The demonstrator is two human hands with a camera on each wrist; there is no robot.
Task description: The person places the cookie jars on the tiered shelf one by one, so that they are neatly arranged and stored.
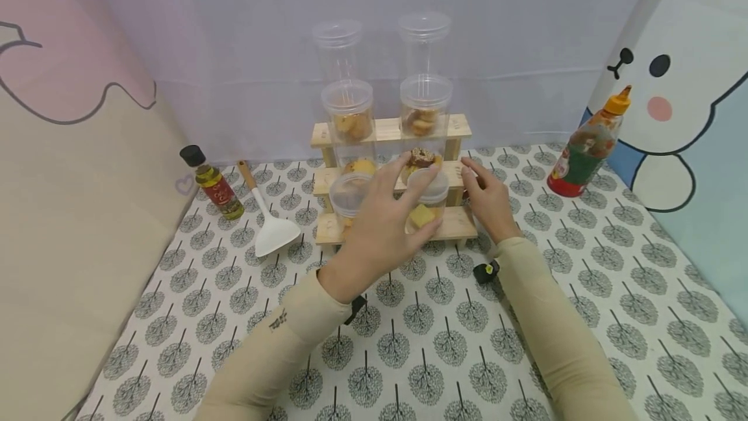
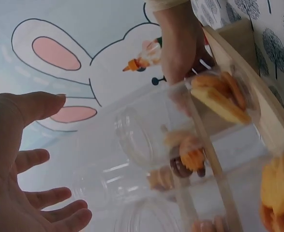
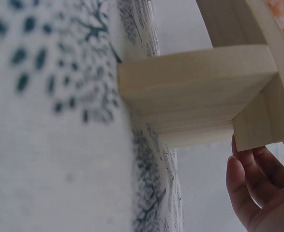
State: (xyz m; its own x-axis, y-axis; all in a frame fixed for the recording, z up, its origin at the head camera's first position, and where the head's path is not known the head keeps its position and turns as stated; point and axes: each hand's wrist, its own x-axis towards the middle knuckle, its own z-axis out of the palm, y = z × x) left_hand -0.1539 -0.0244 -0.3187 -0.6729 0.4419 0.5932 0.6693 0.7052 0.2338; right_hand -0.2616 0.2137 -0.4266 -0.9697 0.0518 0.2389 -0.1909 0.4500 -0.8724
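Note:
My left hand (image 1: 382, 223) hovers over the front of a three-step wooden rack (image 1: 394, 128), its thumb and fingers spread. In the left wrist view that hand's fingers (image 2: 50, 198) are apart from the clear jars. A front right lidded jar (image 1: 431, 186) holds yellow cake, beside a front left jar (image 1: 350, 193) partly hidden by my left hand. Behind them stand taller-looking rows, including a jar (image 1: 426, 89) and another jar (image 1: 347, 96). My right hand (image 1: 491, 203) grips the rack's right end, its fingertips (image 3: 236, 166) curled behind a board end (image 3: 262, 121).
At the left, an oil bottle (image 1: 217, 190) with a black cap stands near a white spatula (image 1: 274, 236) with a wooden handle. A sauce bottle (image 1: 584, 154) with an orange nozzle stands at the back right. Printed curtains surround the tree-patterned tablecloth (image 1: 421, 349).

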